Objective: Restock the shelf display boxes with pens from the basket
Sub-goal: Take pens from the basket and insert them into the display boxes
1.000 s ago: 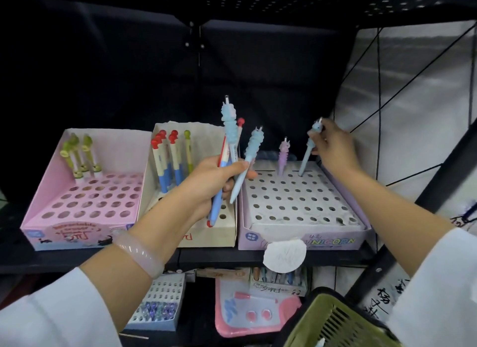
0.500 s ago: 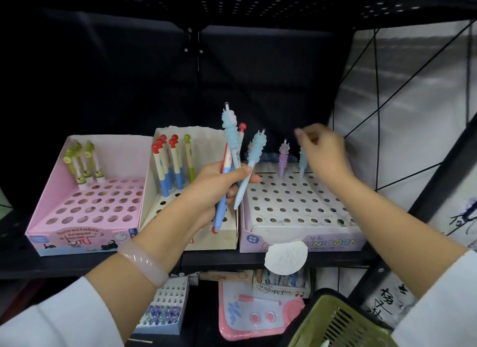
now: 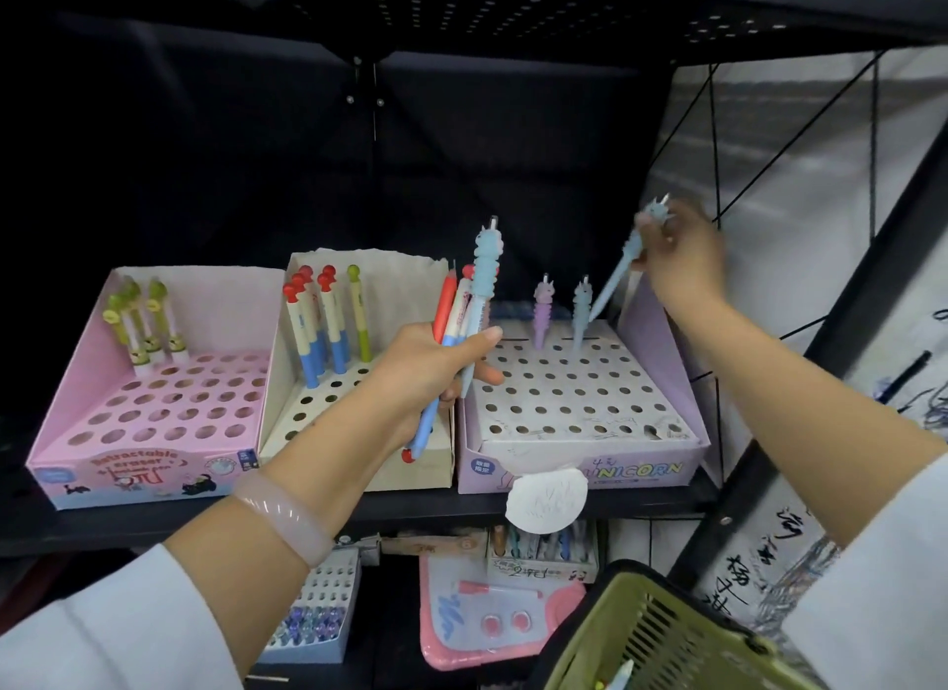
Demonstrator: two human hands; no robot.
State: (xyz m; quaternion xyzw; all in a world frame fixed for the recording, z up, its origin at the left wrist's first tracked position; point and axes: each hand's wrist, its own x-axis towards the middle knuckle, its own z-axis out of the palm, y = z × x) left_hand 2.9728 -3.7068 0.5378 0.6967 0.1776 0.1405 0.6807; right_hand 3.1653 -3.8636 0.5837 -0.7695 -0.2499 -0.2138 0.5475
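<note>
Right hand (image 3: pixel 682 258) now pinches another blue unicorn pen (image 3: pixel 623 263), tip slanting down toward the unicorn box (image 3: pixel 579 471) back row beside the one just seated | left hand (image 3: pixel 436 366) clutches remaining pens (image 3: pixel 464 320) | target hole seemingly next right.

There is only one view, from a camera worn on the person's head. It faces forward and a little down into a dark shelf (image 3: pixel 461 510), close enough that both forearms reach in from the near bottom corners. The three display boxes stand across the middle, the unicorn box (image 3: pixel 590 471) at the right. The upper shelf board closes the top edge. A green basket (image 3: pixel 667 633) is cut by the near right bottom edge. The wide lens bends the shelf frame at the right.
</note>
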